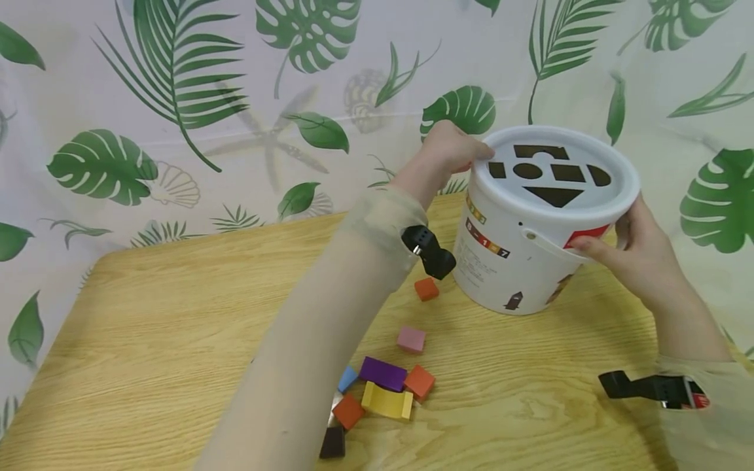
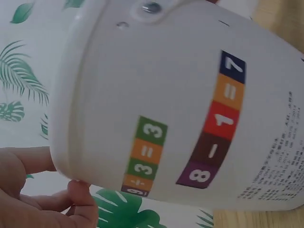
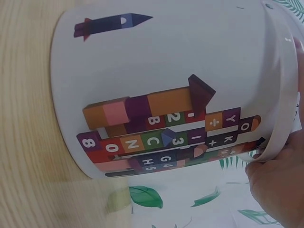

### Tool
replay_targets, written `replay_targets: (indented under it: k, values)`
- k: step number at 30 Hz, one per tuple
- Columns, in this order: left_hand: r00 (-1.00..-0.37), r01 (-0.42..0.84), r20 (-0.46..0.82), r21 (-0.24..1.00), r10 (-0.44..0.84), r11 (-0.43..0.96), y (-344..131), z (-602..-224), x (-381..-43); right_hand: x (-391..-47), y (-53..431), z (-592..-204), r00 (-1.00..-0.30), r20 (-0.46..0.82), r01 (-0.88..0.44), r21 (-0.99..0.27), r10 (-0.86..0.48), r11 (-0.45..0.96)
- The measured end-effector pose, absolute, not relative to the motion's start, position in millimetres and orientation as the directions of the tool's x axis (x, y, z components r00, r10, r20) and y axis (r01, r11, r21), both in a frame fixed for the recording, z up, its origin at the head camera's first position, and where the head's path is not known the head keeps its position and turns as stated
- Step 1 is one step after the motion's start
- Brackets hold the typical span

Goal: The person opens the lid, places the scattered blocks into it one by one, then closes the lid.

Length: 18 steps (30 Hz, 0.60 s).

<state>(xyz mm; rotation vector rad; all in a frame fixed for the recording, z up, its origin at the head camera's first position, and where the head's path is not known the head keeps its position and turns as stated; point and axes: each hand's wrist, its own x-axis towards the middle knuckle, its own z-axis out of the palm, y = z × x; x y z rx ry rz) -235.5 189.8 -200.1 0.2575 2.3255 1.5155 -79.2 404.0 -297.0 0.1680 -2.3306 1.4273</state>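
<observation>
A white plastic bucket (image 1: 501,275) with printed number tiles and block pictures stands on the right side of the table. Its white lid (image 1: 508,191) has several cut-out shapes, among them a triangle, an arch and an oval. My left hand (image 1: 452,147) pinches the lid's rim at the far left, thumb on top and fingers beneath, as the left wrist view shows too. On the right side, my right hand (image 1: 642,255) grips the bucket just under the rim. Its thumb lies over the white carrying handle (image 1: 554,247), while the other fingers are mostly hidden behind.
Loose blocks lie on the wooden table (image 1: 177,314) in front of the bucket: a purple one (image 1: 383,373), a yellow arch (image 1: 385,400), a pink one (image 1: 411,340) and several orange ones. My left forearm partly covers the pile. A leaf-patterned cloth (image 1: 377,78) hangs behind.
</observation>
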Motion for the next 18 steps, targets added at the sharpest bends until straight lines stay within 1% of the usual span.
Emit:
replay_targets:
  k: [4, 7, 14, 18]
  values:
    - [-0.922, -0.147, -0.261, 0.918, 0.284, 0.368, 190.7, -200.6, -237.3, -81.4, 403.4, -299.4, -0.906, 0.408, -0.315, -0.824, 0.107, 0.471]
    - [-0.915, -0.208, -0.3, 0.925, 0.271, 0.319, 191.6, -201.6, -237.9, -82.9, 403.1, -300.2, -0.898, 0.427, -0.339, -0.822, 0.102, 0.458]
    - [-0.896, -0.29, -0.332, 0.94, 0.294, 0.18, 194.1, -205.6, -241.1, -84.0, 400.9, -299.0, -0.883, 0.461, -0.422, -0.862, 0.088, 0.281]
    - [-0.873, -0.354, -0.363, 0.931, 0.324, 0.088, 194.9, -206.5, -242.7, -83.2, 400.2, -298.7, -0.88, 0.467, -0.437, -0.867, 0.088, 0.239]
